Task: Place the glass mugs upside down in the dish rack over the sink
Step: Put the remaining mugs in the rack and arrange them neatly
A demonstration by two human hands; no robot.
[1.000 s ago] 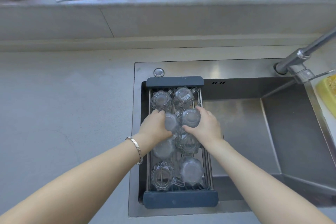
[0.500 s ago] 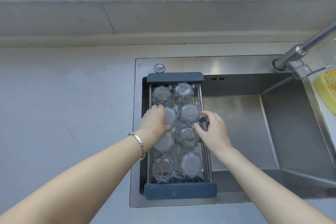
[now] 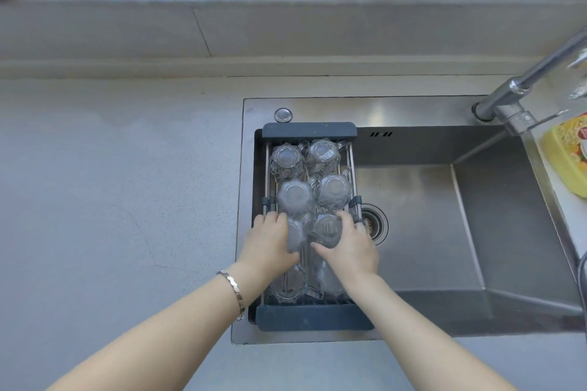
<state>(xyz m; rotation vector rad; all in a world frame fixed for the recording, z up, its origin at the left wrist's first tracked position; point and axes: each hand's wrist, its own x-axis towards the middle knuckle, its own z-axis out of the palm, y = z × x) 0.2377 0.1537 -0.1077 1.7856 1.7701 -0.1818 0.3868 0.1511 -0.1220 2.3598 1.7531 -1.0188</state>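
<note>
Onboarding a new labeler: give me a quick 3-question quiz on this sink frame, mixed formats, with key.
1. True or false: the dish rack sits on the counter left of the sink.
2. Multiple choice: the mugs in the two far rows, such as the far-left mug, are A) base up, B) lying on their sides, C) mouth up.
3. Fill in: the left hand and right hand each hold a mug in the ____ row from the far end.

Key: 1 false, it spans the sink's left part; 2 A; 3 third.
</note>
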